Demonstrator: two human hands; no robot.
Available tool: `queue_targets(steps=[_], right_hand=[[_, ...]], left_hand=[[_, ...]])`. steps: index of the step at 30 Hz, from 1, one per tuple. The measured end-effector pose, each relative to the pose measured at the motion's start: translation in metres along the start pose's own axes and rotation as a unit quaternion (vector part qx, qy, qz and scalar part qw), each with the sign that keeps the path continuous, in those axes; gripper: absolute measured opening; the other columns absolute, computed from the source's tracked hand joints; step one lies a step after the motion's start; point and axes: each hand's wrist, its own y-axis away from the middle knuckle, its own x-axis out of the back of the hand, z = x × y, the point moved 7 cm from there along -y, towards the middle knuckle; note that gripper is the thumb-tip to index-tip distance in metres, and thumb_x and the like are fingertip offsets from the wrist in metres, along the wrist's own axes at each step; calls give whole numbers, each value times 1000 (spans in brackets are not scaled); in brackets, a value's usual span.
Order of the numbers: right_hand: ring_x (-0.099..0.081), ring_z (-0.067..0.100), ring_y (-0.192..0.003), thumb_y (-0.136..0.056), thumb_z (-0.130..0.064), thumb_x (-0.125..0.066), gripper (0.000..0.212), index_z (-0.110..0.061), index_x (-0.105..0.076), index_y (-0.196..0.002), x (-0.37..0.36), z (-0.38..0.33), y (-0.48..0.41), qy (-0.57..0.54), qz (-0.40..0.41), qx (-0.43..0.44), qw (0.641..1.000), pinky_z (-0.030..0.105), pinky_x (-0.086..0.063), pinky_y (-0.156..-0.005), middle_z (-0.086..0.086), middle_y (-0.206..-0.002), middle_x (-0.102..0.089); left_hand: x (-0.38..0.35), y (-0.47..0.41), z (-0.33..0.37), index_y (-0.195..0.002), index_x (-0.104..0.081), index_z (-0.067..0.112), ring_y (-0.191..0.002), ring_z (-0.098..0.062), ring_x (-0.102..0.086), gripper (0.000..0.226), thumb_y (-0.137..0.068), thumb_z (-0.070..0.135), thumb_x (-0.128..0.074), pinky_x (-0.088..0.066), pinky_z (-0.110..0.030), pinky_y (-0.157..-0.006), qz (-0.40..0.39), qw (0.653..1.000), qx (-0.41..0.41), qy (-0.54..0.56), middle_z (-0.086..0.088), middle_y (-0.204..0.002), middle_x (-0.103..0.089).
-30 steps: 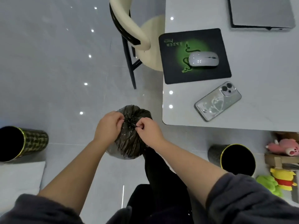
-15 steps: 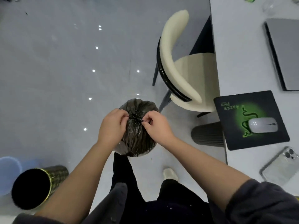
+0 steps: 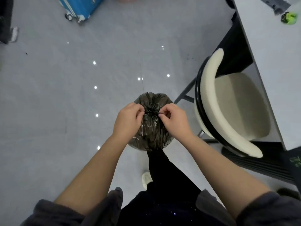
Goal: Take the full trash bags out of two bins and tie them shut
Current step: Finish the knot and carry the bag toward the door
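A full dark trash bag (image 3: 151, 134) hangs in front of me above the grey floor, its top gathered into a bunched knot. My left hand (image 3: 128, 119) pinches the bag's neck from the left. From the right, my right hand (image 3: 173, 118) pinches a thin strand of the bag at the knot. Both hands are shut on the bag and the strand is stretched taut between them. No bin is in view.
A cream chair (image 3: 228, 105) with a black frame stands close on the right, pushed toward a white desk (image 3: 268, 54). A blue suitcase (image 3: 81, 5) lies on the floor at the far top left. My legs and a white shoe (image 3: 146, 179) are below the bag.
The view has swung left and forward: both bins, the mouse pad and phone have left the frame, and the suitcase has appeared. My hands keep pinching the bag's knot.
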Motion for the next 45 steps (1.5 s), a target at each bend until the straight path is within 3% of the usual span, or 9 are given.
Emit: queue_targets(steps=[5, 11, 16, 21, 33, 45], right_hand=[[-51, 1, -73, -81, -15, -68, 14, -25, -60, -75, -3, -24, -129, -23, 8, -11, 1000, 14, -39, -68, -8, -82, -60], [-54, 9, -73, -80, -13, -68, 13, -23, -62, -75, 26, -59, -273, -44, 22, -23, 999, 25, -46, -70, -8, -80, -57], [-53, 8, -70, -79, -13, -68, 17, -26, -59, -73, 55, -80, -398, -45, 64, -32, 996, 26, -46, -68, -12, -79, -53], [-54, 9, -71, -80, -12, -68, 19, -26, -58, -72, 85, -79, -522, -52, 115, -82, 989, 27, -48, -69, -5, -81, -60], [-55, 12, -70, -78, -9, -70, 17, -17, -59, -69, 198, -44, -745, -82, 229, -140, 960, 28, -48, -68, -3, -76, -59], [-55, 11, -73, -80, -11, -69, 14, -19, -61, -72, 354, 21, -942, -72, 221, -158, 960, 24, -47, -71, -2, -81, -62]], left_hand=[[29, -130, -28, -86, -67, 14, -71, -10, -53, 6, -87, 13, -61, -45, -23, -70, -10, 1000, -7, -8, 7, -79, -57], [70, -285, -29, -87, -68, 14, -72, -10, -55, 6, -87, 12, -62, -45, -21, -70, -26, 999, -38, -8, 7, -79, -58], [90, -426, -29, -85, -67, 16, -72, -9, -52, 7, -86, 12, -62, -39, -18, -70, -39, 997, -61, -2, 9, -77, -54], [90, -575, -22, -85, -67, 15, -72, -10, -52, 6, -86, 11, -62, -43, -22, -69, -80, 991, -109, 3, 8, -77, -55], [66, -857, 70, -83, -67, 13, -71, -11, -51, 5, -85, 11, -63, -41, -23, -68, -130, 968, -216, -2, 7, -77, -54], [16, -1081, 191, -85, -67, 14, -74, -13, -52, 5, -86, 14, -62, -43, -26, -70, -128, 969, -211, 7, 7, -79, -55]])
